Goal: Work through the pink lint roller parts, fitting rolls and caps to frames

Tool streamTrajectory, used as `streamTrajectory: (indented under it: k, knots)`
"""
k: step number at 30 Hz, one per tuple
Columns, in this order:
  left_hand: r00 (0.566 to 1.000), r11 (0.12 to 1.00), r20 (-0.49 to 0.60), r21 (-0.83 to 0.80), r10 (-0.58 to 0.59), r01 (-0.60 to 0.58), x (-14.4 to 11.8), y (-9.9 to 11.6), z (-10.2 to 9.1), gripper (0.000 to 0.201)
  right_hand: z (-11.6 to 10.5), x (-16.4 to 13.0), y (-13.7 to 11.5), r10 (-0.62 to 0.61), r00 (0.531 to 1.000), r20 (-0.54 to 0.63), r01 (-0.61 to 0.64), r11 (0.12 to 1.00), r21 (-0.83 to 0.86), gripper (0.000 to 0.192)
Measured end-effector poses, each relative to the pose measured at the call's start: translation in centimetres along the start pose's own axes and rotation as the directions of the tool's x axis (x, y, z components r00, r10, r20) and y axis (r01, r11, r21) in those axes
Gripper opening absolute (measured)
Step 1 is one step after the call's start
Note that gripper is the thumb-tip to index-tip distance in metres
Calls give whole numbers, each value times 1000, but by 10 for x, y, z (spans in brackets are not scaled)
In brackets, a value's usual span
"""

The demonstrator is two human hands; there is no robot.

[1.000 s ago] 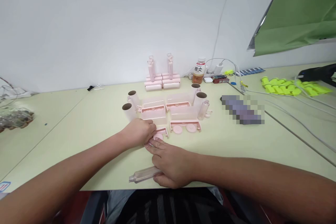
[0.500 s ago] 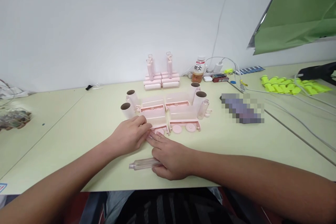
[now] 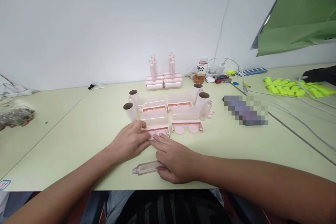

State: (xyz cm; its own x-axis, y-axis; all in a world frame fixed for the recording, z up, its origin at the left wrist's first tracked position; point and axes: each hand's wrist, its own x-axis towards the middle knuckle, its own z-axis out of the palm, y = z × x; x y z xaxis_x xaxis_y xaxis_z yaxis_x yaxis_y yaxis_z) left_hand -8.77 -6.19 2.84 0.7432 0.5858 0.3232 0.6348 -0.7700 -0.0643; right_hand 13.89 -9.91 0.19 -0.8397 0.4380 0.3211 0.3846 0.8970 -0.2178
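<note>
My right hand (image 3: pixel 178 161) is closed around a clear plastic bottle (image 3: pixel 147 168), which lies sideways with its narrow neck pointing left. The fingertips of that hand reach forward to the left fingers. My left hand (image 3: pixel 131 139) has its fingers bent together at the front left pink holder (image 3: pixel 164 128); anything pinched there is hidden. A pink disc (image 3: pixel 161 132) lies at that holder, just ahead of the fingertips. Another pink holder (image 3: pixel 187 123) on the right has two round discs (image 3: pixel 193 128) before it. Translucent covers (image 3: pixel 154 118) stand behind the holders.
Cardboard-cored rolls (image 3: pixel 203 101) and small clear bottles (image 3: pixel 206 109) stand beside the holders. Pink assembled pieces (image 3: pixel 163 82) stand by the wall, near a drink bottle (image 3: pixel 201 70). Rightward are a blurred dark object (image 3: pixel 244 110), cables and yellow pieces (image 3: pixel 283 86).
The view has shifted slightly. My fingertips have come a little apart, showing more of the front left holder and its discs. The bottle remains in my right hand.
</note>
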Motion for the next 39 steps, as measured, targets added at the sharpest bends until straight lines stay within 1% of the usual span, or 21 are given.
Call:
streamTrajectory:
  k: [3, 7, 10, 13, 17, 21, 25, 28, 30, 31, 33, 34, 36, 37, 39]
  knots:
    - [1000, 1000, -21, 22, -12, 12, 1, 1, 5, 28, -2, -4, -6, 26, 1000, 1, -26, 999, -20, 28]
    - [999, 999, -43, 39, -32, 34, 4, 4, 6, 28, -2, -5, -8, 59, 998, 27, -59, 998, -19, 23]
    - [996, 996, -60, 64, -65, 69, 7, 6, 6, 25, -1, -3, -6, 67, 997, 24, -66, 997, -25, 23]
    - [994, 994, -66, 64, -86, 90, 8, 7, 6, 19, 0, -3, -5, 83, 996, 11, -83, 996, -30, 24]
    - [990, 991, -46, -2, -136, 136, 7, 7, 6, 12, 0, -2, -5, 110, 994, -5, -110, 993, -28, 22]
    - [976, 970, 27, -113, -215, 217, 4, 5, 4, 17, 1, -4, -4, 128, 992, -13, -128, 992, -2, 20]
    - [973, 958, 65, -169, -222, 230, 5, 4, 6, 19, 4, -5, -2, 151, 988, -22, -151, 988, 15, 20]
    - [973, 961, 48, -152, -226, 230, 8, 4, 6, 18, 4, -5, -1, 161, 987, -27, -160, 987, 22, 19]
    - [972, 959, 1, -164, -234, 231, 9, 4, 2, 19, 2, -4, -2, 146, 988, -50, -143, 988, 58, 15]
    - [969, 952, -30, -197, -246, 236, 9, 5, -2, 19, -1, -4, -3, 133, 989, -72, -126, 988, 95, 12]
    - [947, 903, -80, -335, -312, 269, 6, 8, -11, 19, -7, -3, -6, 134, 983, -128, -105, 973, 207, 10]
    - [931, 853, -81, -434, -356, 288, 4, 11, -16, 20, -11, -4, -8, 166, 975, -149, -120, 953, 280, 13]
    - [917, 711, -12, -636, -400, 302, -3, 22, -24, 21, -17, -5, -12, 292, 946, -138, -204, 872, 446, 22]
    - [923, 629, 44, -719, -383, 295, -7, 29, -26, 22, -19, -5, -14, 363, 926, -107, -261, 816, 515, 25]
    - [942, 466, 138, -841, -305, 274, -12, 46, -27, 37, -22, -6, -16, 458, 889, -21, -352, 712, 607, 28]
